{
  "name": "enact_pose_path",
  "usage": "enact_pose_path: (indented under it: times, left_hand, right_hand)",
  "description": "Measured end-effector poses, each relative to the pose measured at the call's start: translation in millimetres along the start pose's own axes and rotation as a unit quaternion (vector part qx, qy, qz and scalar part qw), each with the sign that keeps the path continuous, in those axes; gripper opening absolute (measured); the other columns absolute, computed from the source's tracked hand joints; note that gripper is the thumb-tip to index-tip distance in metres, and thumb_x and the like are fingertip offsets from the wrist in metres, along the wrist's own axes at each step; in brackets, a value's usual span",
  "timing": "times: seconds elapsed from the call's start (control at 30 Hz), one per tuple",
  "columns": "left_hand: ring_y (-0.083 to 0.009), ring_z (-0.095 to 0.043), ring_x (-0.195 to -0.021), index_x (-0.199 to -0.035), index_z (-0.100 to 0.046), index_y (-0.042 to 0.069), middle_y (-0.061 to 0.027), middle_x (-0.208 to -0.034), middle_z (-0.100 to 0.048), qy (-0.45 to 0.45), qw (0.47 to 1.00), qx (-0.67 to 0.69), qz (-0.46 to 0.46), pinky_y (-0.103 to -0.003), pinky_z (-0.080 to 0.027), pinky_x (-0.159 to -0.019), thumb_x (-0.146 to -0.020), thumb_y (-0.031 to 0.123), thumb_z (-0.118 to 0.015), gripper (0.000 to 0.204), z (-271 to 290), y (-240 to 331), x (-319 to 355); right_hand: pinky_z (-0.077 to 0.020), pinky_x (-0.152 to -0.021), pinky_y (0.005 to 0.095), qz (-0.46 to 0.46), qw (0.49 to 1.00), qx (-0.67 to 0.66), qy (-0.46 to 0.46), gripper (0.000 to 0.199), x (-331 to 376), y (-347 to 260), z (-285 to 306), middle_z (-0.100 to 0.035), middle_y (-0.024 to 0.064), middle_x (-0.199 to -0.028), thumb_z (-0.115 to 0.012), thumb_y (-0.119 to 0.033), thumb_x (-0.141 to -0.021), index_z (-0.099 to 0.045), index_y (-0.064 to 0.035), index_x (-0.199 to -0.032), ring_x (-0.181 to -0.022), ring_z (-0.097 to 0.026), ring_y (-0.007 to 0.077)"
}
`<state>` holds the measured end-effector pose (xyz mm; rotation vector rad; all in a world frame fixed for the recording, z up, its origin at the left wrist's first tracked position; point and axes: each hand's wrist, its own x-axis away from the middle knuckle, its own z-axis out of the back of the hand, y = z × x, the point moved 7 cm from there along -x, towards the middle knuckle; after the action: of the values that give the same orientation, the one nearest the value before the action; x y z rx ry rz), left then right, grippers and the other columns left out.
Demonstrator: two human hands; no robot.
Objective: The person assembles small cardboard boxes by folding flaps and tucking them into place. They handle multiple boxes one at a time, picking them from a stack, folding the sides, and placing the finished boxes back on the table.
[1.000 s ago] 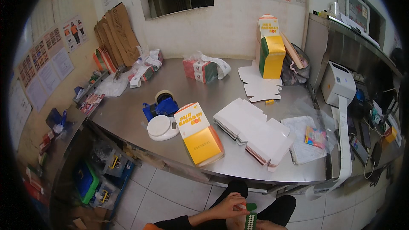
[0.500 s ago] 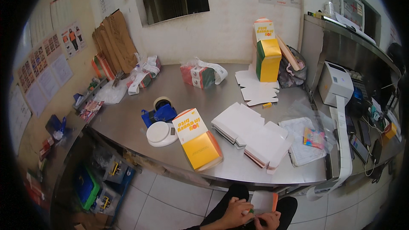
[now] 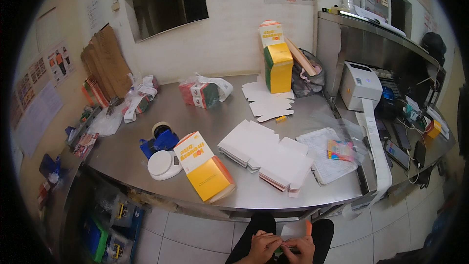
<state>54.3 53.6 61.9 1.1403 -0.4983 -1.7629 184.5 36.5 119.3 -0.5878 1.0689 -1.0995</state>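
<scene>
My left hand [image 3: 264, 247] and my right hand [image 3: 300, 250] meet above my lap, below the table's front edge. Fingers of both hands are pinched close together at one spot. What they grip is too small and too covered to make out; a bit of green shows beneath them. A white piece of card with an orange edge [image 3: 291, 229] lies between my knees, just beyond the fingers, partly hidden by them. Closest on the table stands a yellow and white carton [image 3: 202, 171], tilted in view.
Stacks of flat white cartons [image 3: 286, 161] lie on the steel table [image 3: 161, 95]. A white round scale [image 3: 162, 165] and blue tape dispenser [image 3: 162, 139] sit left. Another yellow carton [image 3: 278, 73] stands behind. A label printer [image 3: 360, 85] trails paper at right, beside a notebook [image 3: 317, 154].
The view has swung right, so the table's contents appear farther left. My hands have drawn together, fingertips meeting; the small white and green thing seen at my left hand is now mostly covered.
</scene>
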Motion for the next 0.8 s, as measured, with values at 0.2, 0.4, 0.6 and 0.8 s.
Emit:
enact_pose_path:
  times: [0.2, 0.4, 0.6, 0.8]
  left_hand:
    - [-0.0227, -0.049, -0.06, -0.077, -0.063, 0.006, -0.0044, -0.062, -0.05, -0.134, 0.988, 0.07, -0.021, -0.035, -0.033, -0.07, -0.082, 0.021, -0.057, 0.017, 10, 5, -13]
    - [-0.0272, -0.049, -0.083, -0.107, -0.055, 0.001, -0.0108, -0.09, -0.052, -0.032, 0.992, -0.048, -0.109, -0.043, -0.031, -0.083, -0.084, 0.049, -0.054, 0.053, 24, 19, -24]
    - [-0.0376, -0.045, -0.111, -0.129, -0.034, -0.004, -0.0198, -0.118, -0.047, 0.091, 0.994, -0.062, 0.01, -0.05, -0.031, -0.098, -0.076, 0.051, -0.066, 0.083, 42, 11, -43]
    - [-0.0328, -0.05, -0.093, -0.11, -0.041, -0.001, -0.0174, -0.101, -0.049, -0.077, 0.991, -0.01, 0.114, -0.039, -0.041, -0.081, -0.082, 0.02, -0.065, 0.042, 27, -4, -33]
  right_hand:
    - [-0.0387, -0.085, 0.0361, -0.145, 0.981, -0.113, -0.069, 0.023, 1, 29, -20, -0.061, 0.01, -0.091, -0.06, -0.016, -0.079, -0.059, -0.0014, -0.097, -0.089, -0.058, 0.0218]
    - [-0.0329, -0.09, 0.0442, -0.221, 0.935, -0.164, -0.224, 0.02, 16, 65, -53, -0.058, 0.0078, -0.093, -0.053, -0.018, -0.086, -0.059, -0.0042, -0.099, -0.09, -0.056, 0.0213]
    - [-0.0433, -0.09, 0.035, -0.326, 0.734, -0.592, 0.064, 0.038, 22, 101, -48, -0.058, 0.0132, -0.11, -0.05, -0.027, -0.089, -0.055, 0.0044, -0.11, -0.1, -0.057, 0.0219]
    - [-0.0404, -0.088, 0.0292, -0.28, 0.871, -0.399, -0.057, 0.032, -8, 110, -37, -0.057, 0.0077, -0.111, -0.054, -0.018, -0.088, -0.055, -0.0025, -0.115, -0.103, -0.053, 0.0153]
